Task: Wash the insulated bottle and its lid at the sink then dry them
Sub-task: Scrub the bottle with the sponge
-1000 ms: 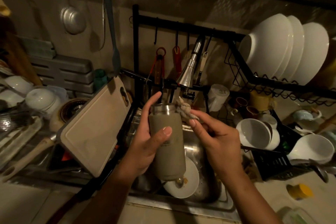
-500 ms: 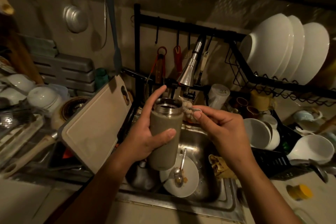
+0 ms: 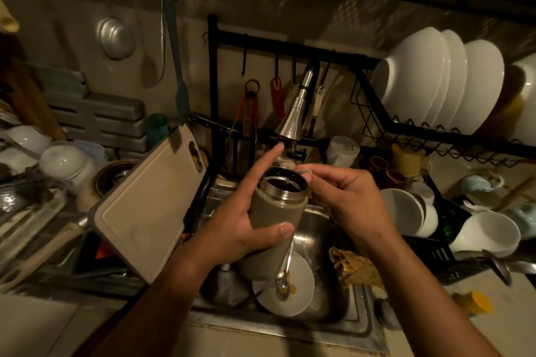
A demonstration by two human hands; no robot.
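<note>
My left hand (image 3: pixel 237 220) grips the olive-grey insulated bottle (image 3: pixel 272 217) round its body above the steel sink (image 3: pixel 359 316). The bottle is tilted so its open steel mouth faces me; my index finger points up past the rim. My right hand (image 3: pixel 348 200) pinches a small scrubbing cloth (image 3: pixel 301 171) against the far right edge of the rim, mostly hidden behind the fingers. The chrome faucet head (image 3: pixel 293 122) hangs just behind the bottle. No lid is visible.
In the sink lie a white plate (image 3: pixel 301 295) with a dirty spoon (image 3: pixel 282 284) and a crumpled rag (image 3: pixel 356 266). A cutting board (image 3: pixel 145 209) leans at the sink's left. White bowls (image 3: pixel 406 211) fill the rack to the right, and large plates (image 3: pixel 435 78) stand above.
The bottle has tipped toward me so its open mouth now shows. My right hand with the cloth shifted from the neck's side to the rim's far edge.
</note>
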